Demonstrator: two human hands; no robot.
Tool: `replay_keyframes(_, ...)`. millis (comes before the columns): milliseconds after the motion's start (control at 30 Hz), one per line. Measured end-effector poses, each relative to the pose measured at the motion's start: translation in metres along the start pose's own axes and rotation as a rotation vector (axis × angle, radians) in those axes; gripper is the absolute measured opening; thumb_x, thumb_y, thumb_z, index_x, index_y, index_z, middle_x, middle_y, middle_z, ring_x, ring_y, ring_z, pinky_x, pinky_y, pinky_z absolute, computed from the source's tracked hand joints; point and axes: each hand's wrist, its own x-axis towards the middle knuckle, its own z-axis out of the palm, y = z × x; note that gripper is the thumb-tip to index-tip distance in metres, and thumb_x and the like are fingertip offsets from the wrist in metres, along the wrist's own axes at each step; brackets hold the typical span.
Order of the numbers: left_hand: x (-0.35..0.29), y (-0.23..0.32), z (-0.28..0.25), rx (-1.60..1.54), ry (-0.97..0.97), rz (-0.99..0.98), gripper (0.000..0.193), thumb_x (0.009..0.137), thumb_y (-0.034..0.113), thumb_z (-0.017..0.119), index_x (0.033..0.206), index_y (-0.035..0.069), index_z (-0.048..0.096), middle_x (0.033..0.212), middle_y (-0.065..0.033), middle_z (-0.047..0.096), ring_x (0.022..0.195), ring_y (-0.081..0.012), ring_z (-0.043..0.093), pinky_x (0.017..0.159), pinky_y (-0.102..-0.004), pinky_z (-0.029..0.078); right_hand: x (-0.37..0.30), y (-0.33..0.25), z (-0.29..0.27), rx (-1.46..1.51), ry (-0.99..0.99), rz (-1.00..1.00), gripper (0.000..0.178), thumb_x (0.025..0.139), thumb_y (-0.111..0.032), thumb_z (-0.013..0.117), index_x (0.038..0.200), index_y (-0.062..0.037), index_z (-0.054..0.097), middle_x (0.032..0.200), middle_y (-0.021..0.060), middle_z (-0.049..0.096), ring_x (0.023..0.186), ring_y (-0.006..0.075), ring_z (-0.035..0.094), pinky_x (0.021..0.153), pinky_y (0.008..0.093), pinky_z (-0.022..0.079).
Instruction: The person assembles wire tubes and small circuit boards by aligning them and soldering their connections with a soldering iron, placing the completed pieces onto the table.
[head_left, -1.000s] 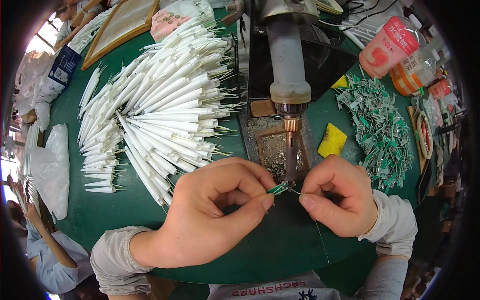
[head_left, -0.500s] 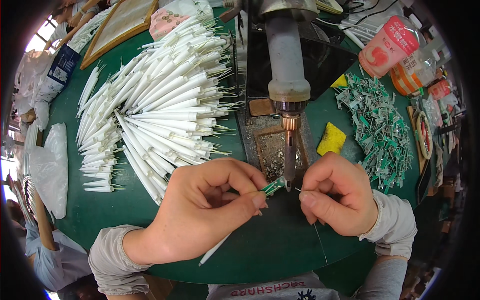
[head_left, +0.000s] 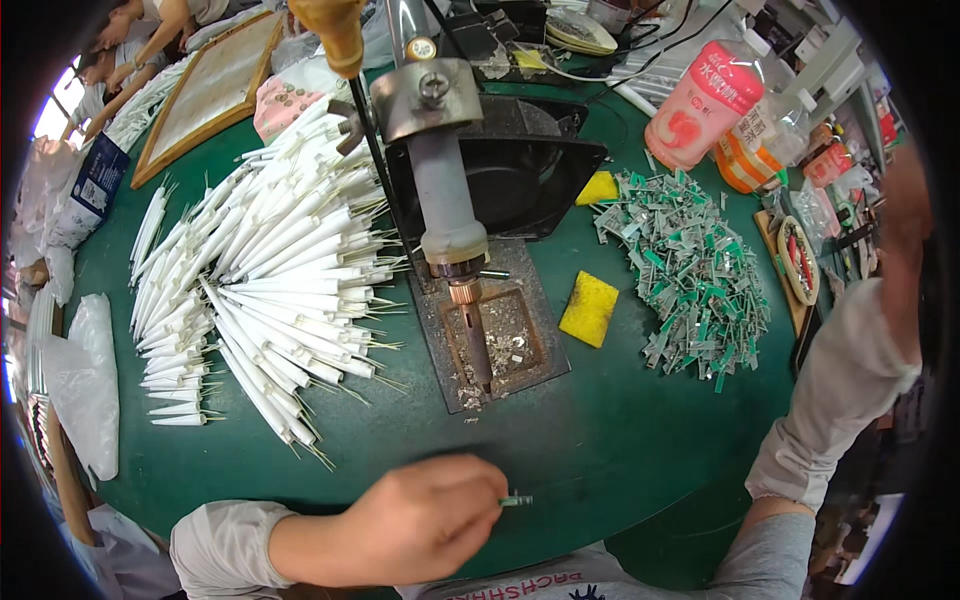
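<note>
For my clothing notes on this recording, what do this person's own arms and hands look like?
The left hand is bare, with no glove; the right hand is blurred, but no glove shows. Each forearm has a loose, wrinkled, pale grey sleeve cover. Past a strip of bare arm above the right one, a darker grey sleeve shows.

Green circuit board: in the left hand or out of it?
In: the left hand holds the green circuit board, one end poking out past the fingers.
</note>
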Motion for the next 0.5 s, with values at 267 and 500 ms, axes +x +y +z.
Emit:
replay_keyframes(267,-0.021,0.013,0.019,0.47,-0.199,0.251,0.014,0.078,0.011,0.06,0.087,0.001,0.059,0.096,-0.0096,0.059,0.082,-0.0243,0.059,0.067,-0.0296,0.051,-0.067,0.023,0.026,-0.557,-1.167,-0.097,0.013,0.071,-0.003,0.065,0.081,-0.0039,0.056,0.078,0.0122,0.053,0.073,0.031,0.056,0.062,0.0396,0.047)
replay_keyframes(500,-0.01,0.014,0.017,0.572,-0.195,0.292,0.021,0.067,0.016,0.061,0.084,0.004,0.056,0.099,-0.0096,0.058,0.084,-0.0222,0.059,0.068,-0.0282,0.05,-0.096,0.021,0.026,-0.715,-1.355,-0.269,0.012,0.068,-0.008,0.059,0.077,-0.0063,0.052,0.076,0.0085,0.048,0.079,0.0237,0.056,0.064,0.0338,0.048)
